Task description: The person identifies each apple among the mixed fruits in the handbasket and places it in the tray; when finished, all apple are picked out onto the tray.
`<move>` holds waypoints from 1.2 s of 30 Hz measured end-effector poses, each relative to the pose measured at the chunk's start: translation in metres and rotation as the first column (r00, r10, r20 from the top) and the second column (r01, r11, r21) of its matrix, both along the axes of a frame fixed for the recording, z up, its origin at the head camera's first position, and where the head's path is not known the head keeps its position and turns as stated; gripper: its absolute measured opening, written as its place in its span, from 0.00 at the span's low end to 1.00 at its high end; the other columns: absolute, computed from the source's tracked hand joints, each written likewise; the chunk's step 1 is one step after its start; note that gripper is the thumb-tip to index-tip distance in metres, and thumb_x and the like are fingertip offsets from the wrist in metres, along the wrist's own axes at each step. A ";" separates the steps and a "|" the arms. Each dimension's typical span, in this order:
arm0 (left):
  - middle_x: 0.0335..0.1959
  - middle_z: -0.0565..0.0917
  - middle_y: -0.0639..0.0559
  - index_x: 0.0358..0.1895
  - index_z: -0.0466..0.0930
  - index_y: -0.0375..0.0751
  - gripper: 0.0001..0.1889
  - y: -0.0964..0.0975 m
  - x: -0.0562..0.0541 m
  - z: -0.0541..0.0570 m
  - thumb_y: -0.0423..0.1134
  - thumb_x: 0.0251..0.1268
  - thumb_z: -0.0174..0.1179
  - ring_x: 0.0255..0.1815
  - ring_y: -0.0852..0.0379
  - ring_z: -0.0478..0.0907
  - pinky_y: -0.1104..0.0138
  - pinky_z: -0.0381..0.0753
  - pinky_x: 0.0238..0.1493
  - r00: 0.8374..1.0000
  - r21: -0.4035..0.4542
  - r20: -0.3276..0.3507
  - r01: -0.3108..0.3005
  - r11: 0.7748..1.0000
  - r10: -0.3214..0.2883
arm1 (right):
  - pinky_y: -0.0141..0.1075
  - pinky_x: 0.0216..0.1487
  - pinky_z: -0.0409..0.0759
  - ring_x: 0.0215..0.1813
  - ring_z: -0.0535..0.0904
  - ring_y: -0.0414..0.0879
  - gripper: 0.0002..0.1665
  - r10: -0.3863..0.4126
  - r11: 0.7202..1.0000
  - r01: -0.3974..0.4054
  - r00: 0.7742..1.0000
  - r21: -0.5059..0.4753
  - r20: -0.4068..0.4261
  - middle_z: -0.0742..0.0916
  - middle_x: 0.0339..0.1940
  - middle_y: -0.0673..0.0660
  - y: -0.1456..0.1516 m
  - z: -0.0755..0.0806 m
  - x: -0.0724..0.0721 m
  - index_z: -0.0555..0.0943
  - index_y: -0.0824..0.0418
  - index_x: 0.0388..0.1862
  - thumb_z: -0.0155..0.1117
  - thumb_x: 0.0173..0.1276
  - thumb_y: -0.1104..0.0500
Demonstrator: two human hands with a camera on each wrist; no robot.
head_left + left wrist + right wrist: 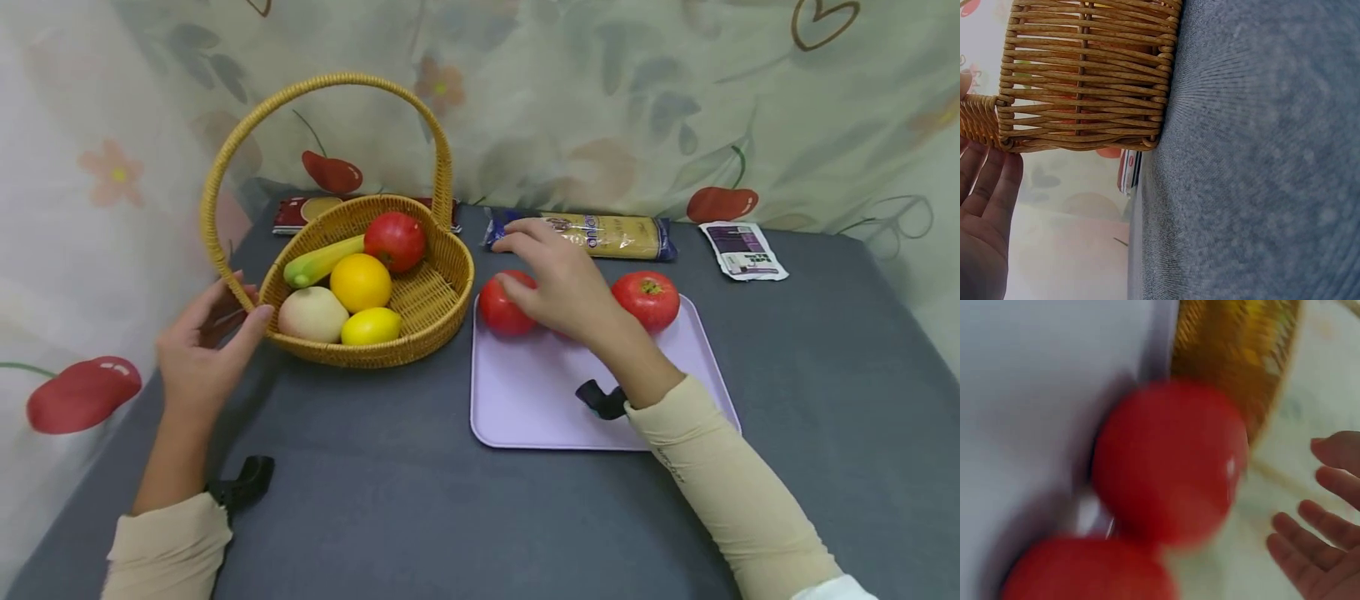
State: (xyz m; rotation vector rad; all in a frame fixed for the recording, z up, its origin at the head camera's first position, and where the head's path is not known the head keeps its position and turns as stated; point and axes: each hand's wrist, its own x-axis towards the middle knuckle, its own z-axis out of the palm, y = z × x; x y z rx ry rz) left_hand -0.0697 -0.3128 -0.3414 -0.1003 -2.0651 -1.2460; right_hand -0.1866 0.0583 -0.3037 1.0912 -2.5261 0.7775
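My left hand (pixel 198 346) grips the foot of the handle of a yellow wicker basket (pixel 375 354), thumb in front and fingers behind. Inside the basket lie a green-yellow zucchini-like vegetable (pixel 322 262), a round red fruit (pixel 395 242), an orange (pixel 361 282), a pale peach (pixel 312 315) and a lemon (pixel 371 326). Over a lilac tray (pixel 540 408), my right hand (pixel 558 283) hovers with spread fingers, empty. Close by its fingertips sits one round red fruit (pixel 504 307); another red fruit (pixel 647 300) lies right of the wrist, and a third is mostly hidden under the hand.
Behind the tray lies a pack of pasta (pixel 615 236). A white and purple sachet (pixel 744 250) rests at the back right. One red packet (pixel 300 212) is partly hidden behind the basket. Patterned curtains border the grey-covered table (pixel 375 500).
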 end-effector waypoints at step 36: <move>0.46 0.86 0.43 0.58 0.82 0.33 0.22 -0.002 -0.004 -0.005 0.26 0.59 0.69 0.48 0.59 0.83 0.76 0.80 0.50 1.000 0.016 0.013 -0.001 1.000 0.000 | 0.49 0.63 0.77 0.70 0.64 0.64 0.34 0.002 0.812 0.054 0.995 0.581 -0.095 0.56 0.80 0.62 -0.153 -0.031 -0.056 0.61 0.44 0.78 0.54 0.78 0.63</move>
